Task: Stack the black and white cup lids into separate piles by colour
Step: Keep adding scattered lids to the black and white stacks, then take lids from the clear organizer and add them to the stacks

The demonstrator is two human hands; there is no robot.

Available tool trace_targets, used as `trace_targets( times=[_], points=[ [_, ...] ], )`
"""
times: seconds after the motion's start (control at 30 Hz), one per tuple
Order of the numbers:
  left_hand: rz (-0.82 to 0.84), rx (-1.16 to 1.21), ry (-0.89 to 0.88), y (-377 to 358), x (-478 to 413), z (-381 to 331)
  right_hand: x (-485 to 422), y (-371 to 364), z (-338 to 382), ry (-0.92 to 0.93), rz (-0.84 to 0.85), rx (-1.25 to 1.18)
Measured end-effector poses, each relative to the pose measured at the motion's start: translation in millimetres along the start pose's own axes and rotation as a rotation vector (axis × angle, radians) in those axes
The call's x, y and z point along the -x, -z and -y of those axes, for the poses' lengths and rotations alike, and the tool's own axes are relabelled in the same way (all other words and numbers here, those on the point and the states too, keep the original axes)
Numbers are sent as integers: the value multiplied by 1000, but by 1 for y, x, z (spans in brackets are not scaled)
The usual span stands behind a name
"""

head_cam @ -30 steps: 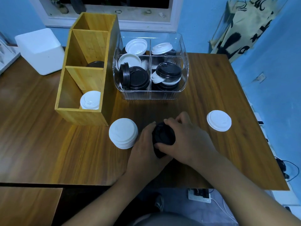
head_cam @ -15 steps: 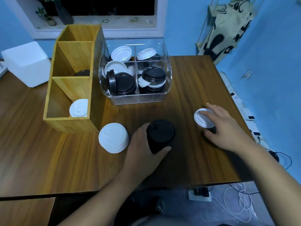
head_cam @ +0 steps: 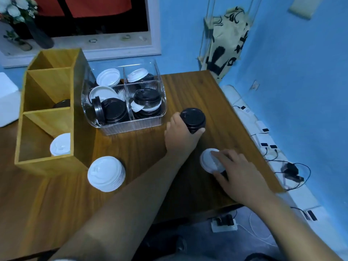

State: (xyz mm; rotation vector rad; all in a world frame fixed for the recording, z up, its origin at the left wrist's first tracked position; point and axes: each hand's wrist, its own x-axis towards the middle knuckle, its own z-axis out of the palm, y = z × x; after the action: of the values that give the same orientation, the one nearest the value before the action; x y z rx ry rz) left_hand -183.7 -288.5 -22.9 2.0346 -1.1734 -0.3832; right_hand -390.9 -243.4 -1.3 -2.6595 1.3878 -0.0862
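The stack of black plastic cup lids (head_cam: pixel 192 119) stood just beyond the middle of the brown wooden table (head_cam: pixel 197 87), near its right edge, and the left hand (head_cam: pixel 179 137) held it with fingers and thumb curled round its side. Nearer the person, a single white plastic lid (head_cam: pixel 207 162) lay under the right hand (head_cam: pixel 239 173), whose fingers lay over its top with the thumb at its near rim, in what looked like a grip. Whether it was off the table could not be told.

The step appeared to be gathering that loose white lid. The next move would call for carrying it across the left forearm to the pile of white plastic lids (head_cam: pixel 105 173), well apart to the left, and seating it squarely.

Just beside the black stack, the clear plastic four-part bin (head_cam: pixel 131 129) held black and white lids mixed in every section, so much sorting remained. The tall yellow wooden three-compartment organiser (head_cam: pixel 47 162) held one white lid in its nearest compartment and a dark lid in the middle one.
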Motion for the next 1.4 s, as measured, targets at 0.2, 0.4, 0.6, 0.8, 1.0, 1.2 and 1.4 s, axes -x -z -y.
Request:
trace_targets(
  times=[0.2, 0.4, 0.6, 0.8, 1.0, 1.2, 1.4],
  points=[
    [100, -15, 25, 15, 6, -14, -18, 6, -29, 125, 157, -336],
    [-9, -369, -413, 140, 87, 33, -32, 5, -24, 151, 172, -290],
    [85, -625, -233, 226, 120, 129, -32, -2, -10, 42, 99, -46],
    [88, -382, -232, 189, 110, 134, -29, -8, -8, 122, 66, -170],
    [121, -59, -197, 127, 100, 93, -28, -8, -12, 178, 61, -373],
    [146, 152, -118, 79, 85, 75, -26, -2, -5, 73, -73, -443],
    [96, 192, -219, 69, 85, 78, -45, 24, 35, 167, -127, -559]
  ],
)
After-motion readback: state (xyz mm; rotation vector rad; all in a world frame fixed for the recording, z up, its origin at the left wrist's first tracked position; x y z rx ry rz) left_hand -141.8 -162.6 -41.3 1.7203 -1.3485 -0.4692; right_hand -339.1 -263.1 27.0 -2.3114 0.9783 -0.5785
